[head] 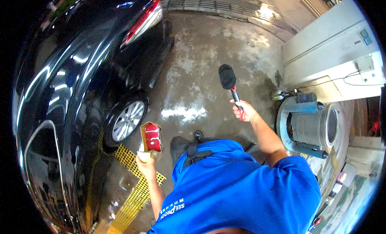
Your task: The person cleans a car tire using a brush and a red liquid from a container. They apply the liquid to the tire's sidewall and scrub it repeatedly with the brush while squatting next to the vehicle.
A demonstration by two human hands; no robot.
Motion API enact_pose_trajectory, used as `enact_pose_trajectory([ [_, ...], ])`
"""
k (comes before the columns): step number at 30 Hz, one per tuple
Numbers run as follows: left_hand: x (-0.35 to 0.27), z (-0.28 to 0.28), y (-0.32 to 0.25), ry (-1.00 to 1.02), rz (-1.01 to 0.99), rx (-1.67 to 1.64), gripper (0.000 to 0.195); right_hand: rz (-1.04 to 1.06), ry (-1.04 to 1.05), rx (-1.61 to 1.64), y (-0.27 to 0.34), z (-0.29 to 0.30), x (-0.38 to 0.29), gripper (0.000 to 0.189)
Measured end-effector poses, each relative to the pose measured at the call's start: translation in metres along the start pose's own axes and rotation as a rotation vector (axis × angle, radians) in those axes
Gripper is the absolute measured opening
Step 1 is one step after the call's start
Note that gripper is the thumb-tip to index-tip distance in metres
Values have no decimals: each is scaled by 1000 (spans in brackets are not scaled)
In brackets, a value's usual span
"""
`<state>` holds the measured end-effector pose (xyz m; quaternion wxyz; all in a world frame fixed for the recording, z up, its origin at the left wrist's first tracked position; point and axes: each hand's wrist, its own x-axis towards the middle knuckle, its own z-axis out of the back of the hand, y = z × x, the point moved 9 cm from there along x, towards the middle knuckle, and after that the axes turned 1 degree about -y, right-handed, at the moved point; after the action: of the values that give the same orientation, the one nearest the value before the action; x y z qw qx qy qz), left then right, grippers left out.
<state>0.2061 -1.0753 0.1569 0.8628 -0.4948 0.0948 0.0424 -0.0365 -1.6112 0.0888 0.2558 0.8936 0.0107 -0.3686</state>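
Observation:
My left hand (147,166) grips the lower end of a cut-looking container (153,140) with a gold-coloured edge and a red and white face. Whether anything is inside cannot be made out. My right hand (245,111) is wrapped around the black and red handle of a brush (227,76), whose rounded black head points away from me over the wet floor. To the left stands a glossy black car (81,74). The container is close to the car's silver alloy wheel (129,120), apart from it in the picture.
Yellow plastic floor grating (132,197) runs beside the car. On the right are a metal drum machine (313,127) in a blue-grey frame, a small bottle (278,95) and a white cabinet (325,44). A drain grate (205,5) crosses the wet concrete floor (196,65).

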Motion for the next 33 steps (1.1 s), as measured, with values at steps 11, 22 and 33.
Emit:
enact_pose_trajectory([
  [11,138,-215,-193,359,-244,95,73,206,243,221,124,-44,34,47],
  [22,229,-449,-460,731,-519,189,64,390,-4,109,310,-34,75,51],
  [33,329,-694,-610,833,-472,209,70,453,-242,-133,557,61,215,45],
])
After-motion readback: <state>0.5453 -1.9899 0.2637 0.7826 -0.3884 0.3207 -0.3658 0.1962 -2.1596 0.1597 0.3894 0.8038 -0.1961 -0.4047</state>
